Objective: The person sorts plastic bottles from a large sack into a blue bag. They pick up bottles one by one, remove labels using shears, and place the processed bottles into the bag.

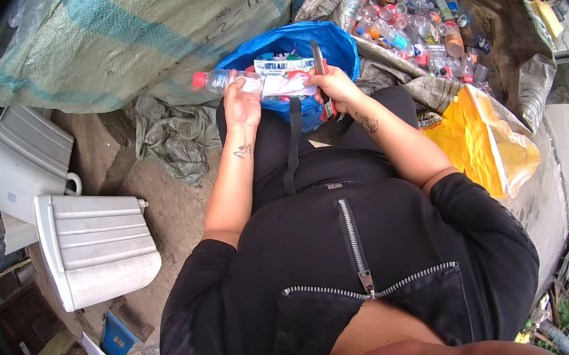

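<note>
My left hand [242, 103] grips a clear plastic bottle [218, 81] with a red cap, held sideways with the cap to the left. My right hand [333, 88] holds a box cutter [318, 60], its blade pointing away from me, and also pinches the end of a white and pink plastic label [287, 83]. That label stretches between the bottle and my right fingers. Below both hands, between my legs, a blue woven bag [341, 39] stands with its mouth open, holding crumpled labels. A black strap [293, 150] hangs from its near side towards me.
A large woven sack [142, 41] lies at the front left. An open sack [497, 11] full of plastic bottles [398, 22] is at the front right. A yellow plastic bag [475, 140] lies at my right. Grey plastic containers [100, 246] and a crumpled green sack [174, 137] are at my left.
</note>
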Tool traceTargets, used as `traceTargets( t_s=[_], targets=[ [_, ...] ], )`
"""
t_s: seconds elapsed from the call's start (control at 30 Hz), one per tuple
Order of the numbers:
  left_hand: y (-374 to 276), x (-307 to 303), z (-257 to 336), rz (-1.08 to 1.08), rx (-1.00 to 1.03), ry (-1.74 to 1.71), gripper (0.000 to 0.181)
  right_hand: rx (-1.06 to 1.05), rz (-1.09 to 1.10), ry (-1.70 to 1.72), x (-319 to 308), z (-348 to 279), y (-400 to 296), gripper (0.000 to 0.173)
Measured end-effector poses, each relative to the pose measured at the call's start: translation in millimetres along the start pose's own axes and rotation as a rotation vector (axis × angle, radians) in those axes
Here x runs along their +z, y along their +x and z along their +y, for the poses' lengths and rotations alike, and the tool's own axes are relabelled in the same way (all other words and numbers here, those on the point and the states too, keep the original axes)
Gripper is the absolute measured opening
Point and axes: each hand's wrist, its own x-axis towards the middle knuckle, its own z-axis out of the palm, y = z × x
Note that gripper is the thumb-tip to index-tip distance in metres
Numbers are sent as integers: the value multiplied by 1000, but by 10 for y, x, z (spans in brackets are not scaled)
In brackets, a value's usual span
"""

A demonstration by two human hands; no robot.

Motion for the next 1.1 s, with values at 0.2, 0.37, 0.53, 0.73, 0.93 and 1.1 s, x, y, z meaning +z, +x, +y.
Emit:
traceTargets(
  t_s=[0.2,0.37,0.53,0.73,0.93,1.1],
  targets=[
    [-97,811,80,-188,255,289,33,-14,107,183,73,-35,108,9],
    [48,1194,352,52,265,228,26,50,67,573,417,-191,-277,13],
    [-158,1498,395,111,315,146,32,42,-6,683,362,-306,-511,19],
    [-272,1466,529,-58,410,115,21,77,-88,735,464,-319,-696,21],
    [-271,1496,545,-55,399,203,30,21,-100,644,408,-225,-553,17],
    [-134,1394,523,-449,386,326,46,17,-148,423,12,-312,-325,18]
  ],
)
